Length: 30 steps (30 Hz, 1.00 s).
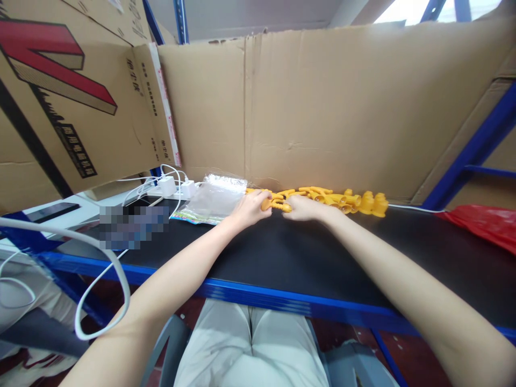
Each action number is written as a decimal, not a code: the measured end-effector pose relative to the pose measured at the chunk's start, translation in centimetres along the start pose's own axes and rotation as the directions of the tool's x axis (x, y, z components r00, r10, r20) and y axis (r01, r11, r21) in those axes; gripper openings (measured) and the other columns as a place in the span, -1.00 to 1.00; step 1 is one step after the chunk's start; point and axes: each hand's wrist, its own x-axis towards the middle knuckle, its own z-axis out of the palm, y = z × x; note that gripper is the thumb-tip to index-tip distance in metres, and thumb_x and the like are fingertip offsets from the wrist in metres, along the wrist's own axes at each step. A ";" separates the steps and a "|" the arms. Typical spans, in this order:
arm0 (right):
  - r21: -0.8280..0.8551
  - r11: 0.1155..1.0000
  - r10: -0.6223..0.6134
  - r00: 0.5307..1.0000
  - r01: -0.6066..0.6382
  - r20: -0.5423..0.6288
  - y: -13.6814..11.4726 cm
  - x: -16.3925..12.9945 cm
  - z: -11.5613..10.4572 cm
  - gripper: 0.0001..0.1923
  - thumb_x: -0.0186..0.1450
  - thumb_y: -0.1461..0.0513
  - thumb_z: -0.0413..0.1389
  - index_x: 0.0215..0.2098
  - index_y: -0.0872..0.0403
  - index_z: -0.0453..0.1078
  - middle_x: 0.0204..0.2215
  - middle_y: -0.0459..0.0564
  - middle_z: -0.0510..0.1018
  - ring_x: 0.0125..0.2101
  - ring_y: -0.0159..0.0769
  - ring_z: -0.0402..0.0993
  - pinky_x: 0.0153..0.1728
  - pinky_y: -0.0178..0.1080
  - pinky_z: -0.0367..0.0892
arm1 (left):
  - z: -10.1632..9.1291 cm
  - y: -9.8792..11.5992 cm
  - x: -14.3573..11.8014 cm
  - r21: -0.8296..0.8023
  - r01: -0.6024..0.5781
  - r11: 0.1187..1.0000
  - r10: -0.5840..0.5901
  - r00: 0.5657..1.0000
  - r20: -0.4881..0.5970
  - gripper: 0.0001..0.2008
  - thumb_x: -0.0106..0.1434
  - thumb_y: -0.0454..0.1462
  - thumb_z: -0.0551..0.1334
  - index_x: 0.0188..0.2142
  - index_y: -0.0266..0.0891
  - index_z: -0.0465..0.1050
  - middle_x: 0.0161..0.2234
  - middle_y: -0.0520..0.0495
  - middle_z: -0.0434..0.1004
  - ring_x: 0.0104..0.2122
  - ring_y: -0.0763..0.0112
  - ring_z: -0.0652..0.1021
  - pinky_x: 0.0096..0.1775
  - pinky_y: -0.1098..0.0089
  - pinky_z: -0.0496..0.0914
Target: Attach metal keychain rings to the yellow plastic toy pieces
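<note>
A tall brown cardboard sheet (pixel 322 107) fills the back of the frame. At upper left hangs a printed cardboard box with a red mark (pixel 60 91). Below it, left of centre, white chargers and cables (pixel 169 185) lie beside a clear plastic bag (pixel 212 201). At the right edge lies what may be a red plastic bag (pixel 484 223).

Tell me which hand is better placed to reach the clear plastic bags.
Left, probably. The left hand rests on the yellow toy pieces right beside the clear plastic bags; the right hand lies farther away, on the bags' far side.
</note>
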 end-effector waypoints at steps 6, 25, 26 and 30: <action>0.096 0.991 -0.068 0.971 0.092 -0.230 1.6 -1.4 1.3 -0.62 0.16 0.14 0.13 -0.11 0.16 0.33 -0.18 0.10 0.51 -0.24 -0.23 0.45 -0.25 -0.27 0.30 | -0.2 -1.2 -0.1 -0.016 0.052 0.998 -0.052 0.999 -0.002 -0.75 0.07 -0.29 0.24 -0.21 -0.23 0.41 -0.24 -0.10 0.53 -0.28 0.34 0.49 -0.21 0.36 0.35; 0.022 0.995 0.086 0.750 -0.094 -0.656 7.1 -2.2 2.3 -0.51 0.23 0.14 0.09 0.12 0.12 0.35 -0.11 0.13 0.55 -0.16 -0.07 0.51 -0.12 -0.07 0.34 | 0.7 -4.5 -0.4 -0.039 0.033 0.999 -0.034 0.999 -0.018 -0.55 0.14 -0.34 0.14 0.06 -0.29 0.26 0.01 -0.22 0.40 0.02 0.22 0.42 0.06 0.20 0.31; 0.035 0.986 0.144 0.722 -0.164 -0.676 8.2 -2.4 2.3 -0.50 0.22 0.14 0.09 0.11 0.12 0.35 -0.11 0.13 0.55 -0.14 -0.06 0.49 -0.11 -0.07 0.32 | 0.7 -4.5 -0.5 -0.038 0.032 0.999 -0.032 0.999 -0.008 -0.55 0.13 -0.34 0.14 0.05 -0.29 0.27 0.01 -0.22 0.40 0.02 0.22 0.42 0.06 0.19 0.32; 0.115 0.923 0.337 0.630 -0.367 -0.699 11.6 -3.0 2.9 -0.49 0.21 0.11 0.09 0.11 0.10 0.34 -0.05 0.11 0.52 -0.08 -0.06 0.46 -0.08 -0.07 0.27 | 1.1 -4.6 -0.5 -0.045 0.010 0.999 -0.010 1.000 -0.007 -0.60 0.15 -0.33 0.13 0.02 -0.29 0.32 -0.01 -0.22 0.42 0.00 0.22 0.44 0.06 0.19 0.32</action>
